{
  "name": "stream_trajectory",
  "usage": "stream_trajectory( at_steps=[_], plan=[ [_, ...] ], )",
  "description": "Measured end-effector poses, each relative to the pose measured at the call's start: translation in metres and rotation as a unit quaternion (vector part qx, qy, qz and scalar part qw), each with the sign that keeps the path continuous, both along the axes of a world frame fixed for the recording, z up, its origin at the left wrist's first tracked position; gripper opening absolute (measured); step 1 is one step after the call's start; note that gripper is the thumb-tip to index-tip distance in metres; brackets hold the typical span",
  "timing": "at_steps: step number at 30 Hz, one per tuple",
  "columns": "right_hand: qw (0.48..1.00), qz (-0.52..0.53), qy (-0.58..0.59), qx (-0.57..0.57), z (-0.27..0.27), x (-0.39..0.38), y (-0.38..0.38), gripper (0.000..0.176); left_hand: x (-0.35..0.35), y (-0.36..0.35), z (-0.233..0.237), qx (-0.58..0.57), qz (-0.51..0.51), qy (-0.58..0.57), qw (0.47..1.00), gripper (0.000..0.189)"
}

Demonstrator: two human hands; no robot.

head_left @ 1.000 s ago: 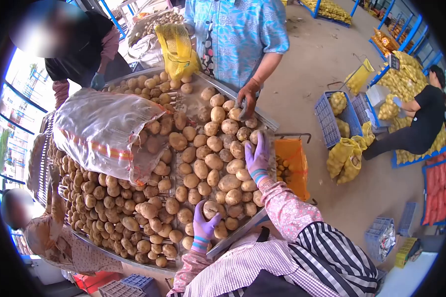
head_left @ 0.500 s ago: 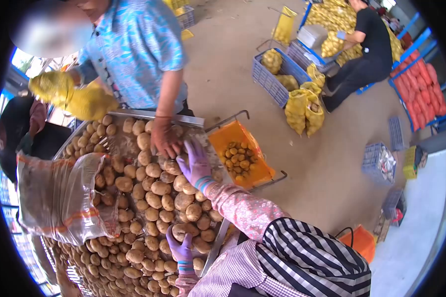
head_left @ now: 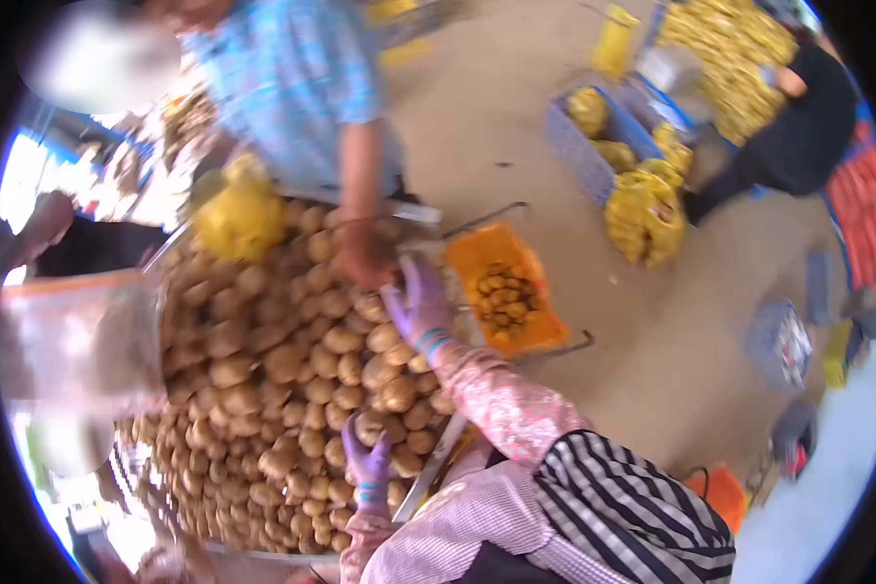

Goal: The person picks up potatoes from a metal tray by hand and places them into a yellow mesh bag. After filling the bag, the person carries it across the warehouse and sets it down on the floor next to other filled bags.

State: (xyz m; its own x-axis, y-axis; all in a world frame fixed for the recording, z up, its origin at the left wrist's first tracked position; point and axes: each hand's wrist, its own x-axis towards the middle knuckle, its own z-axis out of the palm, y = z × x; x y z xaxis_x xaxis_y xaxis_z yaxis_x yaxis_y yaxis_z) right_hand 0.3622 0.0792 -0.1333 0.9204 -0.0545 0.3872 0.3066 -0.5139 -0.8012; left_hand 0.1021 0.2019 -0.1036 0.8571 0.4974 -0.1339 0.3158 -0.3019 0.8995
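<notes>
Loose brown potatoes [head_left: 282, 365] cover a metal-edged sorting table. My left hand [head_left: 368, 459], in a purple glove, has its thumb and fingers around a potato [head_left: 370, 426] near the table's edge. Farther up, my right hand [head_left: 420, 300], gloved alike, reaches over the potatoes with thumb and fingers apart. Just beyond its fingertips is the bare hand [head_left: 365, 255] of a co-worker in a blue patterned shirt; motion blur hides whether the two hands touch. A yellow mesh bag [head_left: 238, 219] is by the co-worker's other arm.
A whitish sack [head_left: 83, 341] lies at the table's left. Beside the table, an orange sling [head_left: 467, 255] holds small potatoes. On the floor stand a blue crate [head_left: 579, 136] and filled yellow mesh bags [head_left: 642, 216]. Another person [head_left: 798, 127] bends near the yellow bag pile.
The view has shifted, moving the scene right and blurring it. The co-worker's yellow mesh bag has come lower over the potatoes. My left hand stays at its potato; my right remains near the co-worker's hand.
</notes>
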Motion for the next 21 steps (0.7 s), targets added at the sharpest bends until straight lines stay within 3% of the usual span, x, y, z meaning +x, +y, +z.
stream_trajectory(
  at_steps=[1, 6, 8, 16, 21],
  plan=[
    [0.999, 0.007, 0.033, 0.001, -0.005, 0.004, -0.014, 0.062, -0.002, 0.001, -0.006, -0.008, 0.002, -0.008, 1.0, 0.068],
    [1.0, -0.009, -0.029, 0.0, -0.026, 0.008, -0.009, 0.069, -0.006, -0.005, -0.004, -0.112, 0.03, -0.015, 0.993, 0.07],
    [1.0, 0.0, -0.016, 0.001, -0.022, 0.007, -0.01, 0.07, -0.008, -0.006, -0.004, -0.027, 0.039, -0.005, 0.999, 0.07],
    [1.0, 0.021, -0.007, -0.016, -0.029, 0.01, -0.011, 0.073, -0.007, -0.004, 0.007, -0.03, 0.042, 0.017, 0.999, 0.07],
    [0.999, 0.001, 0.006, -0.045, -0.027, 0.009, -0.007, 0.065, -0.008, -0.006, 0.014, -0.017, 0.047, 0.006, 0.999, 0.07]
  ],
)
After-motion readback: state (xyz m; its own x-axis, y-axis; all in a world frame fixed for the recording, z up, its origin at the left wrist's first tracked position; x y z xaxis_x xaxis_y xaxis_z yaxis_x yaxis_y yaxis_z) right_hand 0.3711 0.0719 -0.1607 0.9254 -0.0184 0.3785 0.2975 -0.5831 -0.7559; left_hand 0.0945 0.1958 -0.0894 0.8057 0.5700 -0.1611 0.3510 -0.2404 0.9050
